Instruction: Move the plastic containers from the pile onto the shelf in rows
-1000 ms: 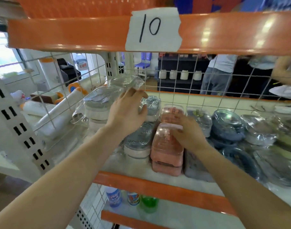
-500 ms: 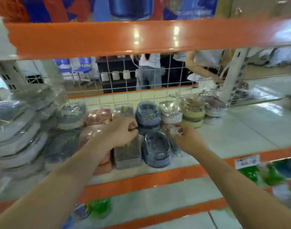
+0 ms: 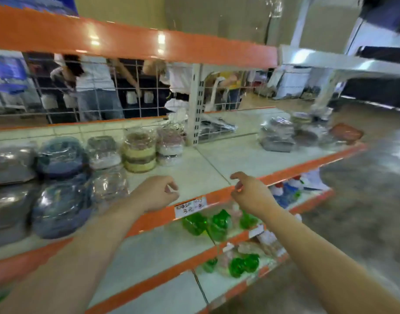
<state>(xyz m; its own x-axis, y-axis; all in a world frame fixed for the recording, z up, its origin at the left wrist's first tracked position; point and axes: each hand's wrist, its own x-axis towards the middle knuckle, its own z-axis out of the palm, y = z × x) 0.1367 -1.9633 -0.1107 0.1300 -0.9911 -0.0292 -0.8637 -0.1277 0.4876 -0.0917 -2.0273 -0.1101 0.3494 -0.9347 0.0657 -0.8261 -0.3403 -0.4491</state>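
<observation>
Wrapped plastic containers stand in rows on the left of the white shelf [image 3: 194, 171]: blue ones [image 3: 60, 157], a yellow stack [image 3: 139, 155] and a pink-white stack [image 3: 170, 148]. A loose pile of wrapped containers [image 3: 282, 134] lies at the shelf's far right end. My left hand [image 3: 156, 193] hovers over the shelf's front edge with fingers loosely curled and holds nothing. My right hand [image 3: 248, 193] hangs beside it over the orange rim, fingers loosely curled, also empty. The view is blurred.
A white upright post [image 3: 196, 105] and wire grid back the shelf; people stand behind it. An orange beam [image 3: 131, 39] runs overhead. Green bottles [image 3: 217, 223] fill the lower shelves. A price label [image 3: 190, 206] sticks to the orange rim. Grey floor lies to the right.
My view has swung right along the shelf. Both hands have let go of the containers in the rows and drawn back to the front edge, empty.
</observation>
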